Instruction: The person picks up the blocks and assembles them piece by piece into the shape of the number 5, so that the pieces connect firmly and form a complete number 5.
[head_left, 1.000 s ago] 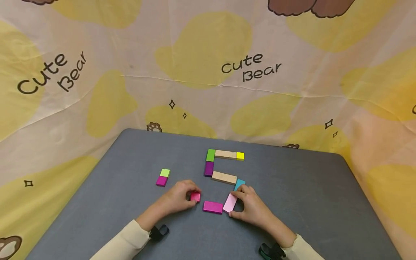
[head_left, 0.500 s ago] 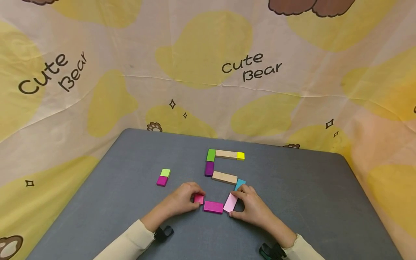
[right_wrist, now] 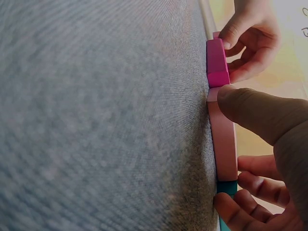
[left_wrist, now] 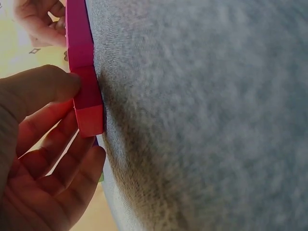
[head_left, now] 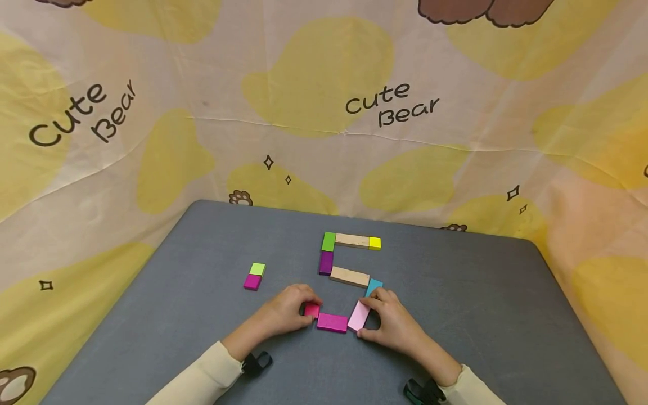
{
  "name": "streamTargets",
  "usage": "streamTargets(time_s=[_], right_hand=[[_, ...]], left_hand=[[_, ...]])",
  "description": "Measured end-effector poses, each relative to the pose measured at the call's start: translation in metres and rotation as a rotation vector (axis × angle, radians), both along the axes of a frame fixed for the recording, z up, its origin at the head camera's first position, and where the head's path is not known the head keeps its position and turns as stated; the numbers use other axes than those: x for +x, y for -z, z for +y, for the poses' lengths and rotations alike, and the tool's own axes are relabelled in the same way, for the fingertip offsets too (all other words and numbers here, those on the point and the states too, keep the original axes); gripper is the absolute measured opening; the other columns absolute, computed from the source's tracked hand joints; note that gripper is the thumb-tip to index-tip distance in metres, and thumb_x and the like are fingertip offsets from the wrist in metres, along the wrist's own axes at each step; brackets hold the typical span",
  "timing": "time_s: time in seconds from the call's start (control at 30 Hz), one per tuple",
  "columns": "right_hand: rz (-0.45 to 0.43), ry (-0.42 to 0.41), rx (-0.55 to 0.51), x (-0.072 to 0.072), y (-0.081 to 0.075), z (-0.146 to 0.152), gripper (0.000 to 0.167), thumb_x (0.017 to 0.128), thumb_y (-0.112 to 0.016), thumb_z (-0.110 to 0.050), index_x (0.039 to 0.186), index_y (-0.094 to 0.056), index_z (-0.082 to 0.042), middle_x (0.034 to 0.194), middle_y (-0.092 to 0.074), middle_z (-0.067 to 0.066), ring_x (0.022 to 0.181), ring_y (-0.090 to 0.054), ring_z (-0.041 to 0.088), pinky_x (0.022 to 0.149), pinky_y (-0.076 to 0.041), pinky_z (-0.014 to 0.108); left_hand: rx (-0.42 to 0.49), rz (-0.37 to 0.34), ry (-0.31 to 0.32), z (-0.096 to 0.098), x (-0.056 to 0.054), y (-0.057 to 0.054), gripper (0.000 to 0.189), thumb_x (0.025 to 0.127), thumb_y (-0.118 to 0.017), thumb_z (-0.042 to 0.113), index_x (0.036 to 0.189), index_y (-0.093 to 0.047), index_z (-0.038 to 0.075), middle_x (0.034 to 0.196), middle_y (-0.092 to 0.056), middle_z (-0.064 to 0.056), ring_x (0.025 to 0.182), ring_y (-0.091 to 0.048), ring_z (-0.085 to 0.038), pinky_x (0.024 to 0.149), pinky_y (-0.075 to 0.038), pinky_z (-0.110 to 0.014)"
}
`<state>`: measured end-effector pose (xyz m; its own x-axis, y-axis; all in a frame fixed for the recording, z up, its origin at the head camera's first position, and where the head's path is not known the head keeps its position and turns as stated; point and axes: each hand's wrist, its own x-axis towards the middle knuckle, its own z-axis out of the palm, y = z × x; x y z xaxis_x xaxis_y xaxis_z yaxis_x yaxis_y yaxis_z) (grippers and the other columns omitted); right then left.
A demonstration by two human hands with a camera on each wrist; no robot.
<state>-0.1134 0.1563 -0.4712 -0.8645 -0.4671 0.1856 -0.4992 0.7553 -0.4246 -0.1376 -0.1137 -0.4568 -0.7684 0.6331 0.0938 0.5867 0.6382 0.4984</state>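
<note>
My left hand (head_left: 283,310) pinches a small pinkish-red block (head_left: 312,310) between thumb and fingers. In the left wrist view that red block (left_wrist: 90,120) meets the end of a longer magenta block (head_left: 332,323). My right hand (head_left: 395,325) holds a light pink block (head_left: 359,315) by its two ends, its near end at the magenta block's right end. Beyond it lies a blue block (head_left: 374,286), partly covered by my right fingers. The row runs on through a wooden block (head_left: 350,277), purple block (head_left: 326,262), green block (head_left: 328,241), second wooden block (head_left: 352,241) and yellow block (head_left: 374,243).
A lime green block (head_left: 257,269) and a magenta square block (head_left: 252,282) lie together on the left of the grey table (head_left: 455,281). Behind the table hangs a patterned cloth (head_left: 314,84) with printed words.
My left hand has moved right and slightly nearer with the red block, from a gap beside the magenta block to its left end. My right hand stays at the light pink block.
</note>
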Motion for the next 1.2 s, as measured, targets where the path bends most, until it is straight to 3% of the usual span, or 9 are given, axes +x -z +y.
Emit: streamTargets(time_s=[0.33,0.53,0.63,0.8,1.03,1.2], right_hand=[[0.008,-0.003,-0.001,0.000,0.000,-0.001,0.059,0.063,-0.088,-0.036,0.110,-0.071,-0.005,0.094,-0.053,-0.004,0.088,-0.044,0.012,0.073,-0.042,0.027],[0.000,-0.005,-0.013,0.001,0.000,0.000,0.059,0.063,-0.088,-0.035,0.110,-0.071,-0.005,0.094,-0.053,-0.004,0.088,-0.044,0.012,0.074,-0.043,0.027],[-0.012,-0.001,-0.014,0.001,0.000,0.000,0.059,0.063,-0.088,-0.035,0.111,-0.071,-0.005,0.094,-0.053,-0.004,0.089,-0.043,0.011,0.073,-0.042,0.026],[-0.034,0.009,-0.002,0.001,0.000,0.000,0.059,0.064,-0.088,-0.035,0.112,-0.070,-0.005,0.094,-0.052,-0.004,0.089,-0.043,0.011,0.073,-0.042,0.026],[-0.036,0.012,0.001,0.001,-0.001,0.000,0.059,0.064,-0.088,-0.036,0.112,-0.070,-0.005,0.095,-0.053,-0.004,0.088,-0.043,0.011,0.072,-0.042,0.026],[-0.030,0.010,-0.003,0.000,-0.001,0.000,0.059,0.064,-0.088,-0.036,0.111,-0.071,-0.005,0.096,-0.053,-0.003,0.087,-0.042,0.011,0.071,-0.042,0.025]], left_hand=[[0.008,0.015,-0.004,-0.007,0.002,0.000,0.029,0.078,-0.074,0.010,0.107,-0.072,0.008,0.100,-0.068,-0.001,0.097,-0.061,-0.014,0.090,-0.051,-0.032],[0.004,0.030,-0.074,-0.016,0.005,-0.003,0.028,0.080,-0.073,0.012,0.108,-0.071,0.010,0.103,-0.068,-0.001,0.100,-0.061,-0.016,0.092,-0.051,-0.036],[0.003,0.071,-0.161,-0.023,0.006,-0.004,0.026,0.080,-0.074,0.014,0.106,-0.071,0.010,0.102,-0.068,-0.001,0.097,-0.062,-0.016,0.088,-0.052,-0.036],[0.000,0.132,-0.370,-0.034,0.008,-0.006,0.025,0.077,-0.076,0.021,0.100,-0.073,0.013,0.097,-0.069,0.002,0.087,-0.065,-0.013,0.075,-0.054,-0.032],[0.002,0.120,-0.630,-0.052,0.008,-0.007,0.026,0.076,-0.075,0.028,0.100,-0.074,0.015,0.093,-0.069,0.000,0.075,-0.062,-0.011,0.061,-0.050,-0.031],[-0.014,0.107,-0.765,-0.067,0.004,-0.007,0.030,0.077,-0.072,0.033,0.100,-0.073,0.014,0.092,-0.069,-0.004,0.074,-0.063,-0.017,0.059,-0.051,-0.037]])
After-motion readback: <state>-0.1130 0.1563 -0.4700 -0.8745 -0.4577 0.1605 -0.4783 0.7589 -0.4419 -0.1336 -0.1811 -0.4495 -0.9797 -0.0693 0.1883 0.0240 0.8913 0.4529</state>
